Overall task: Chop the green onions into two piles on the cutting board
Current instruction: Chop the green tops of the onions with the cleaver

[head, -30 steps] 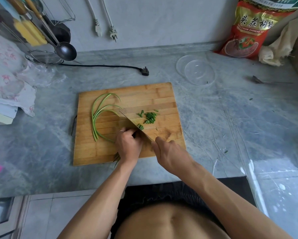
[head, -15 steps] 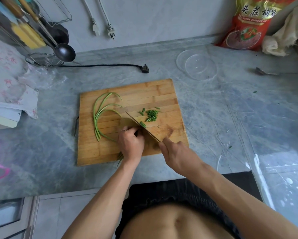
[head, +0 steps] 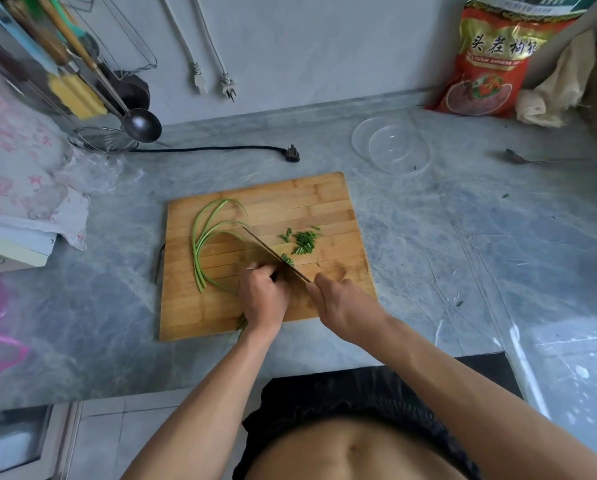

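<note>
Our two bare forearms reach forward from the bottom of the view and draw close together. Our left hand (head: 263, 296) lies knuckles up with the fingers curled under, pressing down on what it holds; a ring shows on one finger. Our right hand (head: 342, 308) sits just beside it, a narrow gap between them, its grip wrapped round a handle with the thumb on top. Both wrists are straight, and our bare belly shows below.
</note>
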Demonstrator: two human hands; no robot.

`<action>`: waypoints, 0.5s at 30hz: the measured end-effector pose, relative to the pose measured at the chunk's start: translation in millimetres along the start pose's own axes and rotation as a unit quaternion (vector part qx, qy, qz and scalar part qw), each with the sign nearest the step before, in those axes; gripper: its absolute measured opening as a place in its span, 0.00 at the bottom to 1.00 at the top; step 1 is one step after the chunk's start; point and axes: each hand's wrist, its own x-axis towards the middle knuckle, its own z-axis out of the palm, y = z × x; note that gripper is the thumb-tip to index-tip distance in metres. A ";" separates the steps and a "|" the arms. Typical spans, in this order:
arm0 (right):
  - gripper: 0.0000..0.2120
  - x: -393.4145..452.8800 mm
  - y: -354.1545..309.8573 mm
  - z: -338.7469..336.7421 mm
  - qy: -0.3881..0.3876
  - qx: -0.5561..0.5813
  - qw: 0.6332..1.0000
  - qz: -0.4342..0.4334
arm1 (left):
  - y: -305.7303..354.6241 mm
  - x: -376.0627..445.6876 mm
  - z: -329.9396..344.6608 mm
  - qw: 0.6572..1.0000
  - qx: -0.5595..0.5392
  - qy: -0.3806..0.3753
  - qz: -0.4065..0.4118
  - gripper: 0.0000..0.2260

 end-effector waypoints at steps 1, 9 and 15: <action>0.15 -5.4 4.4 -0.7 -0.002 -0.003 1.000 0.003 | 0.3 0.8 0.1 1.000 0.004 -0.001 -0.003 0.07; 0.17 -0.2 4.4 -2.3 0.001 0.022 0.999 0.039 | 2.6 -2.5 -1.9 1.000 0.001 0.009 0.010 0.07; 0.17 19.8 5.9 -11.4 0.014 0.051 0.997 0.060 | 1.8 -0.9 -3.1 1.000 -0.012 0.008 0.017 0.07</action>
